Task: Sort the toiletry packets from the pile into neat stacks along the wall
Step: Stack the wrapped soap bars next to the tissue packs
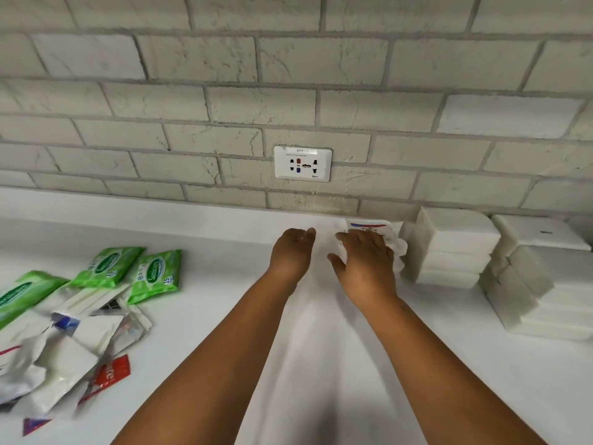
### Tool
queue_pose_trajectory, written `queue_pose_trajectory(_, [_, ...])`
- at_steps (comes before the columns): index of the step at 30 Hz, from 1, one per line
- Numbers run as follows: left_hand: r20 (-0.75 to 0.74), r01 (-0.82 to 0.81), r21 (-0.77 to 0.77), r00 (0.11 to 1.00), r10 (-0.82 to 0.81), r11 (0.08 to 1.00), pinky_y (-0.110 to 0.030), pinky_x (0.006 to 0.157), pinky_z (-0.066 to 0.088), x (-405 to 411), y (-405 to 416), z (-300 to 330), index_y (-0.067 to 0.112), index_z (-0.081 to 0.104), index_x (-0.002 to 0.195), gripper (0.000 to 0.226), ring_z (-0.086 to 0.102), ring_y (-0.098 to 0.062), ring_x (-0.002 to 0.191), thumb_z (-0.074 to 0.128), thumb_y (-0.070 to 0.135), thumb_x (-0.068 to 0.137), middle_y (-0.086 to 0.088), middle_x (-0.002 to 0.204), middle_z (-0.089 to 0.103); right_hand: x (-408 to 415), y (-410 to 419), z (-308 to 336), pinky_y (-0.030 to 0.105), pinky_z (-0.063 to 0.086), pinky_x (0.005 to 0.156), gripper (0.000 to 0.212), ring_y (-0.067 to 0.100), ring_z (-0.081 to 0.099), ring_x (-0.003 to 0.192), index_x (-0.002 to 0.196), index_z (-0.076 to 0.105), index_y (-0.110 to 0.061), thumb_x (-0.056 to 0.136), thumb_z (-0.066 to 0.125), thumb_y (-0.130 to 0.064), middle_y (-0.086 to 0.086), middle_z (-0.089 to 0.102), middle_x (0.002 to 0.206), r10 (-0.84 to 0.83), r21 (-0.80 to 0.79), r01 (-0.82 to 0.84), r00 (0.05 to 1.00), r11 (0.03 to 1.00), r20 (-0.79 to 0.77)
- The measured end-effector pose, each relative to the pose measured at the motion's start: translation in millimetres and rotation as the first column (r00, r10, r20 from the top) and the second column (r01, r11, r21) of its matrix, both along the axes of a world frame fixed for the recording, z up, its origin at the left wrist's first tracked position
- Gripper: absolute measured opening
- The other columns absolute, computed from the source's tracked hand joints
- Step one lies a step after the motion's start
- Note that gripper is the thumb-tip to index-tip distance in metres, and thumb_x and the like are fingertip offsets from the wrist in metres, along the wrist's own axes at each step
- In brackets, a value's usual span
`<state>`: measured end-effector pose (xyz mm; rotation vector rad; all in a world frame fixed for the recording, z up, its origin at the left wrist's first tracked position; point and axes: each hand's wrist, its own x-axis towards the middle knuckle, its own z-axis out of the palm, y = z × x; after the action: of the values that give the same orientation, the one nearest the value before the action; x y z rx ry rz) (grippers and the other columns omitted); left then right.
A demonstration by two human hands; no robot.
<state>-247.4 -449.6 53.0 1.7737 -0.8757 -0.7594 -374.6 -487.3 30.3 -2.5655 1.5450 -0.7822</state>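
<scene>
A mixed pile of toiletry packets (80,335) lies at the left of the white counter (224,316), with green wipe packs (154,274) at its far side. Against the wall sits a small stack of white packets with a red and blue band (382,228). My right hand (365,264) rests flat on top of this stack, fingers spread. My left hand (292,255) hovers just left of it over bare counter, fingers curled, holding nothing. Stacks of plain white packets (455,248) stand to the right along the wall.
More white packet stacks (532,277) fill the far right of the counter. A white power socket (302,163) is set in the grey brick wall above my hands. A red sachet (110,374) lies at the pile's near edge.
</scene>
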Motion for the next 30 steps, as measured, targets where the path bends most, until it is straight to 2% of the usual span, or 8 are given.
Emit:
queue_pose_trajectory(2, [-0.013,-0.063,-0.045,0.998,0.062,0.997,-0.027,0.081,0.036,16,30,3,0.014,0.054,0.124,0.041,0.051,-0.016,0.096,0.043,0.044,0.098,0.005,0.108,0.053,16,23,3,0.044,0.035,0.102,0.044,0.029,0.040,0.131,0.129,0.056,-0.022,0.089,0.059,-0.041,0.003,0.053,0.136,0.037,0.032,-0.037,0.999,0.999,0.010])
queue_pose_trajectory(4, [-0.012,-0.132,-0.086,0.991,0.132,0.987,-0.026,0.079,0.037,35,61,3,0.014,0.056,0.121,0.039,0.050,-0.014,0.091,0.045,0.043,0.098,0.006,0.105,0.054,37,48,6,0.041,0.035,0.102,0.046,0.026,0.039,0.131,0.132,0.053,-0.024,0.090,0.056,-0.044,0.001,0.051,0.139,0.085,0.053,-0.085,0.996,0.995,0.010])
queue_pose_trajectory(11, [-0.005,-0.337,-0.101,0.941,0.338,0.936,-0.026,0.078,0.038,109,167,-8,0.013,0.060,0.112,0.034,0.057,-0.017,0.096,0.049,0.041,0.096,0.006,0.096,0.060,112,133,4,0.039,0.035,0.102,0.049,0.022,0.036,0.131,0.135,0.047,-0.029,0.091,0.053,-0.049,-0.005,0.047,0.140,0.293,0.147,-0.297,0.955,0.944,0.045])
queue_pose_trajectory(15, [0.133,-0.419,-0.042,0.897,0.421,0.907,-0.028,0.082,0.038,160,223,-13,0.016,0.060,0.116,0.037,0.056,-0.017,0.104,0.049,0.044,0.095,0.001,0.113,0.062,158,178,2,0.037,0.034,0.101,0.049,0.021,0.037,0.129,0.135,0.048,-0.030,0.090,0.054,-0.049,-0.005,0.048,0.138,0.391,0.184,-0.393,0.919,0.901,0.052])
queue_pose_trajectory(20, [0.231,-0.479,-0.019,0.852,0.470,0.877,-0.028,0.082,0.042,225,291,-22,0.014,0.060,0.119,0.035,0.060,-0.019,0.104,0.054,0.037,0.094,-0.003,0.119,0.063,220,230,-5,0.038,0.037,0.102,0.048,0.022,0.040,0.126,0.132,0.050,-0.029,0.088,0.057,-0.048,-0.004,0.050,0.137,0.471,0.270,-0.476,0.878,0.837,0.088])
queue_pose_trajectory(23, [0.324,-0.536,0.034,0.804,0.498,0.844,-0.032,0.090,0.045,260,328,-28,0.016,0.059,0.123,0.036,0.058,-0.022,0.109,0.057,0.035,0.093,-0.004,0.124,0.059,259,258,-9,0.035,0.038,0.102,0.047,0.021,0.042,0.125,0.131,0.053,-0.027,0.088,0.059,-0.045,-0.003,0.054,0.133,0.496,0.347,-0.507,0.859,0.789,0.128])
queue_pose_trajectory(27, [0.490,-0.596,0.112,0.729,0.478,0.795,-0.039,0.096,0.044,299,366,-42,0.015,0.058,0.126,0.039,0.054,-0.029,0.114,0.056,0.036,0.092,-0.010,0.124,0.057,299,284,-21,0.034,0.043,0.097,0.039,0.021,0.050,0.118,0.121,0.062,-0.024,0.087,0.060,-0.044,-0.004,0.063,0.121,0.482,0.430,-0.505,0.860,0.749,0.170])
queue_pose_trajectory(30, [0.504,-0.613,0.177,0.729,0.464,0.770,-0.040,0.094,0.043,317,384,-52,0.013,0.054,0.129,0.045,0.052,-0.032,0.115,0.053,0.040,0.093,-0.013,0.124,0.055,324,297,-29,0.036,0.046,0.095,0.035,0.023,0.053,0.114,0.115,0.065,-0.022,0.088,0.058,-0.043,-0.001,0.063,0.118,0.465,0.453,-0.472,0.875,0.756,0.136])
